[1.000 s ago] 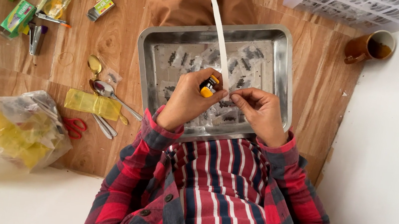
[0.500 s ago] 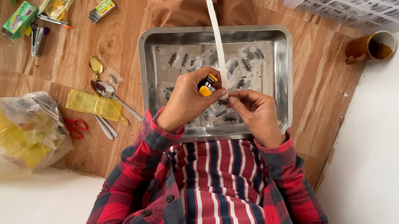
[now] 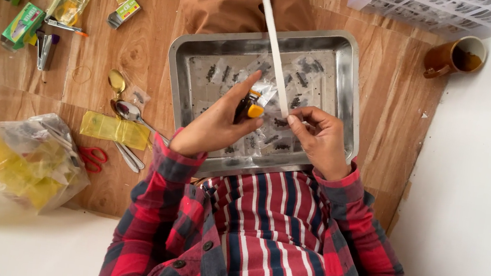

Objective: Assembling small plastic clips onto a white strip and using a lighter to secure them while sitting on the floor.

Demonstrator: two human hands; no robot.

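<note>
From the head view, your left hand grips a small yellow-and-black lighter over the steel tray, and your right hand pinches the near end of a long white strip. Keep the strip steady, fingertips clear of the lighter's tip, above the small clear packets in the tray.

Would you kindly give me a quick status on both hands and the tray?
Left hand gripping small yellow-and-black lighter. Right hand pinching long white plastic strip. Both over steel tray of small packets; nothing obstructing.
</note>
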